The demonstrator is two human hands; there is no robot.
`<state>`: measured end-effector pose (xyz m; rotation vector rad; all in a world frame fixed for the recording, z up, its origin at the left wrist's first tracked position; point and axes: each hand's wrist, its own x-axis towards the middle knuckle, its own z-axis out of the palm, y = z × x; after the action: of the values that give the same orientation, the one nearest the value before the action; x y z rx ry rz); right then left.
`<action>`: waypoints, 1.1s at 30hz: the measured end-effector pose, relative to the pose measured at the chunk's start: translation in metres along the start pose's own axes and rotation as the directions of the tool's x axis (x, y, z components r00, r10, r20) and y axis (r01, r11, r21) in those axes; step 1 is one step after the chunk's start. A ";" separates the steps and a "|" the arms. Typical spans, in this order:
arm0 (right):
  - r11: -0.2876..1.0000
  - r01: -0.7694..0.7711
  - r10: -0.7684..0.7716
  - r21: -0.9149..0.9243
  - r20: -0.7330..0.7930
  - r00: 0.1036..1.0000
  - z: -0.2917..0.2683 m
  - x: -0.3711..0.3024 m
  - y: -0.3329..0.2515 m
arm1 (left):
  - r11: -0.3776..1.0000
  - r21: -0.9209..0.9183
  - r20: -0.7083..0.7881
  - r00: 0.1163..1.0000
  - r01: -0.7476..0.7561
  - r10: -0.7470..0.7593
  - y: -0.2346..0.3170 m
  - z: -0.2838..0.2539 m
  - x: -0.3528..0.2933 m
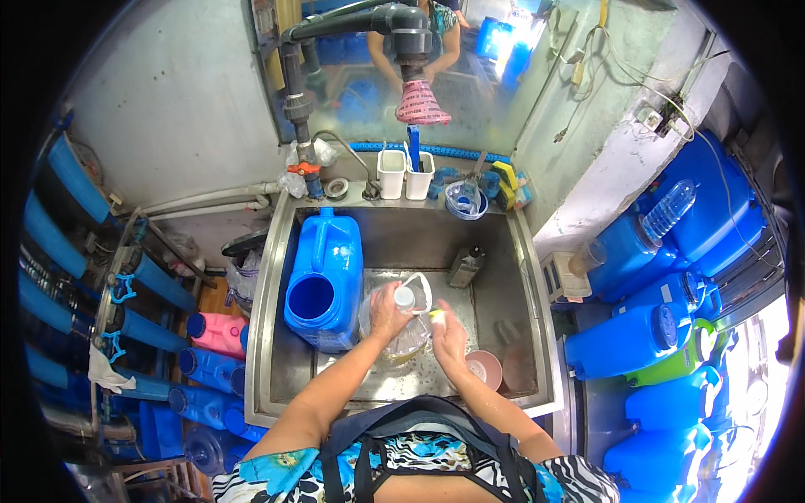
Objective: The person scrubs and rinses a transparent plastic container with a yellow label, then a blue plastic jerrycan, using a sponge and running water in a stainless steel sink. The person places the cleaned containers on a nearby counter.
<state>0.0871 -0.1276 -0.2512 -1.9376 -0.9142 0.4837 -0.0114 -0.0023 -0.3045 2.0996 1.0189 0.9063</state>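
My left hand (386, 312) is closed around the neck of a clear plastic bottle (409, 339) with a white cap (404, 297) and a white loop handle (426, 289). My right hand (450, 337) is beside the bottle, its fingers closed on a small yellow-and-white thing (437, 318) whose kind I cannot make out. Both hands are inside the steel sink (263, 352). To the left of the bottle stands a large blue jug (342, 281), uncapped, its wide mouth facing me. A pink bowl (484, 369) sits by my right forearm.
A dark bottle (466, 267) stands at the sink's back right. Two white holders (391, 176), a small clear bowl (466, 201) and yellow sponges (506, 180) line the back ledge. A grey pipe faucet (411, 46) with pink wrapping hangs above. Several blue jugs (625, 339) flank the sink.
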 end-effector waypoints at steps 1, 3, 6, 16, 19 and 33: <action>0.981 0.195 -0.193 0.004 -0.112 0.975 -0.002 -0.002 -0.005 | 1.000 0.005 0.024 1.000 -0.005 0.005 -0.006 0.000 0.004; 0.906 0.420 -0.419 -0.058 -0.268 0.868 -0.005 0.007 -0.014 | 0.988 0.140 0.100 0.992 0.062 -0.076 -0.016 0.006 0.004; 0.613 0.690 -0.678 -0.385 0.192 0.710 0.008 0.032 -0.027 | 0.983 0.182 0.149 0.988 0.004 -0.031 -0.034 0.023 0.010; 0.801 0.408 -0.365 -0.439 0.182 0.913 0.053 0.078 -0.033 | 0.996 0.054 -0.014 0.997 0.074 -0.073 -0.038 0.026 0.009; 0.737 0.573 -0.539 -0.358 0.201 0.818 0.045 0.059 -0.028 | 0.977 0.087 -0.120 0.976 0.193 -0.182 -0.029 0.022 0.021; 0.980 0.198 -0.199 0.030 0.055 0.978 0.021 0.083 0.006 | 0.991 0.112 0.140 0.987 0.068 -0.084 -0.016 0.014 0.004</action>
<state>0.1297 -0.0544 -0.2643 -1.7954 -1.1213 0.4328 -0.0047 0.0060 -0.3239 2.1639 1.0842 0.6646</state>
